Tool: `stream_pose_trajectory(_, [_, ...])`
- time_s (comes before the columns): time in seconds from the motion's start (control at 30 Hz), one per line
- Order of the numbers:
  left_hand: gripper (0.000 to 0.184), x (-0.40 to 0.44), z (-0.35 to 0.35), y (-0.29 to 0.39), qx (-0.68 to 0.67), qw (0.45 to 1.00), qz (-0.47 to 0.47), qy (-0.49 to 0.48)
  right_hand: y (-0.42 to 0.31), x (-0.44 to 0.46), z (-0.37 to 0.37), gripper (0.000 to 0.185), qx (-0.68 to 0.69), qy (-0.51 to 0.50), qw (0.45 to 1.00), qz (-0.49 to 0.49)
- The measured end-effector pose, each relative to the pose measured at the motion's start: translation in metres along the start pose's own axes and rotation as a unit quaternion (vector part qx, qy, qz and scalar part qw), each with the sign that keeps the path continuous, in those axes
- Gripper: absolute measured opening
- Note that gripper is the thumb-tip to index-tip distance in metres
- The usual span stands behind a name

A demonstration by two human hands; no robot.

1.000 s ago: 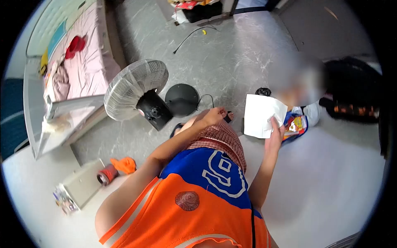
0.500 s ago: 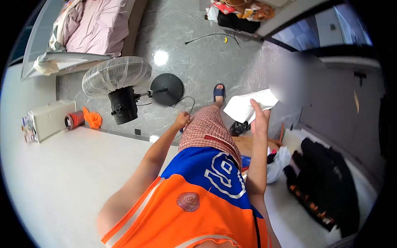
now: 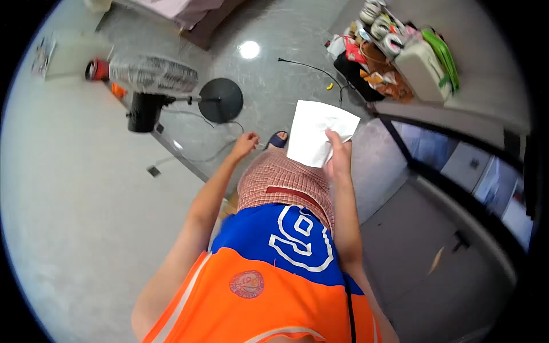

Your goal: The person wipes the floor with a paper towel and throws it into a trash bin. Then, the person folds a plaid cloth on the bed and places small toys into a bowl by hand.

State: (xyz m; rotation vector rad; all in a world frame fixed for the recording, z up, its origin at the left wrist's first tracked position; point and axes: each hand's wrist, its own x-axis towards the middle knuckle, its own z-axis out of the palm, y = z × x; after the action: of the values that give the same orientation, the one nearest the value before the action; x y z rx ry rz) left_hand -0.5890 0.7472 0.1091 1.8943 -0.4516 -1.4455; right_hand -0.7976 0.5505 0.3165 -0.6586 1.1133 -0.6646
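My right hand (image 3: 339, 157) grips a white sheet (image 3: 316, 130) at its lower right edge, with the thumb on top; the sheet is slightly creased and hangs in front of my checked shorts (image 3: 280, 174). Over on the left, my left hand (image 3: 246, 144) is held above the floor beside my knee, its fingers curled together. Whatever those fingers hold, if anything, is too small to make out. A sandalled foot (image 3: 278, 139) shows between the two hands.
A fan (image 3: 150, 74) with a round black base (image 3: 221, 100) is at the left. A black cable (image 3: 311, 67) and a small yellow object (image 3: 329, 86) lie on the grey floor (image 3: 251, 74). Shoes, bags and a pale case (image 3: 420, 68) are piled upper right, above a grey door (image 3: 426, 246).
The view has swung right, bringing in the pile and door; the bed has mostly left view. The sheet, still in my right hand, now faces up more flatly. The dark clothes and blurred area are gone.
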Motion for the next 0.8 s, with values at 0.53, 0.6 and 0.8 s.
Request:
stream_pose_trajectory(0.53, [0.019,0.026,0.126,0.02,-0.234,0.923,-0.061,0.298,-0.034,0.236,0.016,0.033,-0.293,-0.147,0.933,0.15])
stream_pose_trajectory(0.6, [0.019,0.056,0.112,0.014,-0.221,0.93,-0.068,0.285,-0.01,0.27,0.028,0.035,-0.28,-0.117,0.942,0.14])
stream_pose_trajectory(0.8, [0.017,0.177,0.031,0.028,-0.224,0.932,-0.052,0.28,0.081,0.383,0.092,0.037,-0.321,-0.102,0.936,0.1])
